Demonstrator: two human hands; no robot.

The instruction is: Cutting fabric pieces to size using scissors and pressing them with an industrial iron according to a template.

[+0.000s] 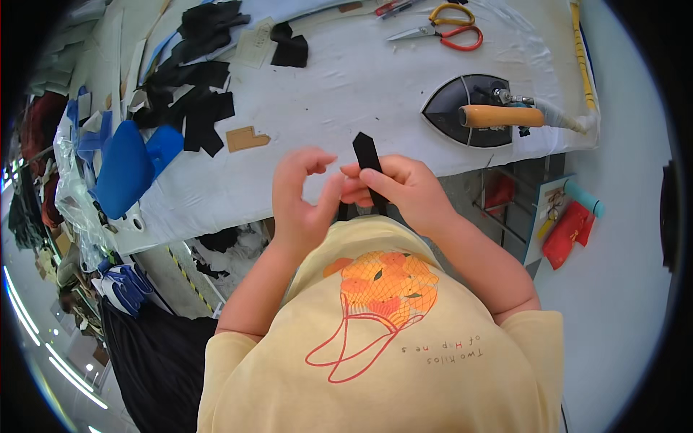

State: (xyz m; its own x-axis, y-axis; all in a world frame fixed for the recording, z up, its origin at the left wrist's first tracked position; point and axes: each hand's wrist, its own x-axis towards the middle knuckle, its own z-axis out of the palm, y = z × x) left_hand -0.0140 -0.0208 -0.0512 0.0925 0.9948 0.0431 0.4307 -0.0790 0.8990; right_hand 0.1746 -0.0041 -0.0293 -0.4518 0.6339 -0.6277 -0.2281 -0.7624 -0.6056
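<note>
Close to my body, at the table's near edge, my right hand (404, 184) pinches a narrow black fabric strip (367, 151) between thumb and fingers. The strip's pointed end sticks up past the fingers, and its lower part runs down toward my shirt, partly hidden. My left hand (303, 195) is just left of it, with thumb and index finger bent and apart and no object seen between them. Its thumb tip comes close to the right fingertips. Beyond the left hand, a tan card template (247, 138) lies flat on the white-covered table (332, 94).
An iron (469, 112) with a wooden handle rests at the right, below scissors (440, 32) with yellow and red handles. Black fabric pieces (206, 119) are scattered at the left, near a blue padded object (126, 169). A yellow measuring tape (581, 58) runs along the right edge.
</note>
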